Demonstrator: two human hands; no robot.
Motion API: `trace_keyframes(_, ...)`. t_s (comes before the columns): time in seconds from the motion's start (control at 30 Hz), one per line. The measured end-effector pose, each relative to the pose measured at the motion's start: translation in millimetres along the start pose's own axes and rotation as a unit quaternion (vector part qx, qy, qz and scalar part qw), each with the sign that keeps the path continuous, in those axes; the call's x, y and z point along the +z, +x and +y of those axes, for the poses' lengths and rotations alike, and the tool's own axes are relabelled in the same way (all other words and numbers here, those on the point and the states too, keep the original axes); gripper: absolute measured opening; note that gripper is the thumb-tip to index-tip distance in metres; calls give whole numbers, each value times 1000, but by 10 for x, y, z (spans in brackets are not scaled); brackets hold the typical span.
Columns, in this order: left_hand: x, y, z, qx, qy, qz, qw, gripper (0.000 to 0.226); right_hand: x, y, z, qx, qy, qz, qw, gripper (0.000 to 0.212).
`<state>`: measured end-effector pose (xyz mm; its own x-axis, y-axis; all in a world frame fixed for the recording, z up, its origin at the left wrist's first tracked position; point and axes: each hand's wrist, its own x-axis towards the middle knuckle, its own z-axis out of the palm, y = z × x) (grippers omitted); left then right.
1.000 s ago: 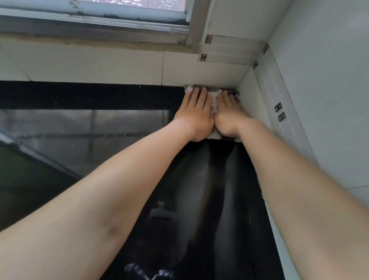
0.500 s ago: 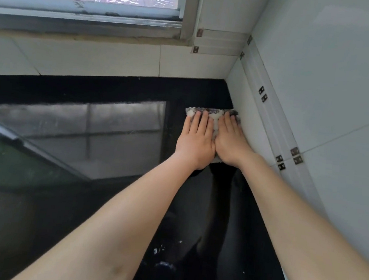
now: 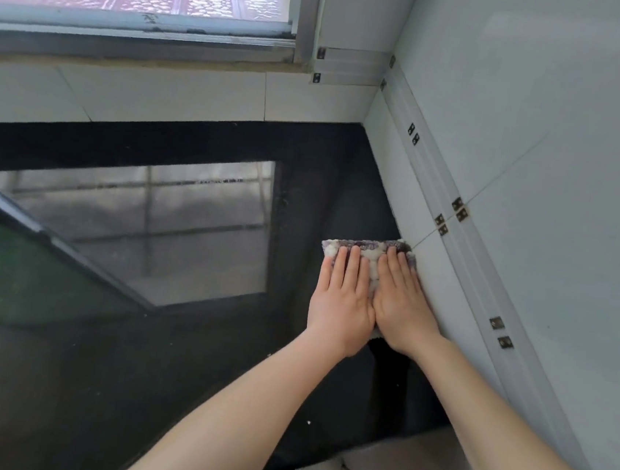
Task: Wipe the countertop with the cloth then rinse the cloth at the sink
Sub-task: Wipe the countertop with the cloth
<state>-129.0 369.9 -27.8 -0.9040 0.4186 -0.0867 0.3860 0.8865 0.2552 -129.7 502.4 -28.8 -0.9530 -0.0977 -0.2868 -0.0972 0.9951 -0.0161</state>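
Pulled back from the far corner at 12 o'clock toward 6 o'clock, with the cloth (image 3: 370,249) now lying flat on the black countertop (image 3: 209,377) a little to 1 o'clock of centre, its right edge touching the tiled wall (image 3: 447,295) at 3 o'clock. Pinned under the left hand (image 3: 341,307) and the right hand (image 3: 401,313), set side by side, fingers straight and close together, palms pressing down, nothing curled or pinched. Judged mid-wipe, on a pulling stroke along the wall, with the broad glossy stretch from 7 to 10 o'clock probably not yet covered. Could bunch up or slide out from under the palms, being held by pressure alone. Could scrape the right hand along the tiles, or snag on the small metal clips (image 3: 440,224), if drifting toward 3 o'clock. Could push the pale specks (image 3: 308,422) at 6 o'clock off the near edge instead of gathering them. Could skid on so shiny a surface if leaned on too hard with both arms outstretched. No sink in view; to be found before rinsing.
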Motion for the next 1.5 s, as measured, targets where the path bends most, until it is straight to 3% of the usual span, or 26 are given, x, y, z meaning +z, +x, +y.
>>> trace_keyframes(0.2,71,-492,287,22,-20,13,999,60,153,-604,28,5,5,-6,1000,72)
trace_keyframes(0.33,122,-753,411,34,-33,5,999,60,251,-923,36,0,-22,2,1000,62)
trace_keyframes(0.5,139,-959,461,44,-23,3,999,58,270,-1193,-38,11,28,20,999,63)
trace_keyframes(0.73,123,-1002,357,68,-37,-5,997,57,171,-1288,-273,10,-65,49,997,58)
trace_keyframes(0.97,38,-1289,-108,69,-22,-15,997,57,283,-1288,-768,29,-54,13,998,75)
trace_keyframes(1.23,-129,-1790,-882,44,-3,-14,999,58,322,-1234,-1692,20,-56,10,998,79)
trace_keyframes(1.5,-221,-2321,-1704,12,5,8,1000,60,287,-1263,-2731,-9,-47,84,995,84)
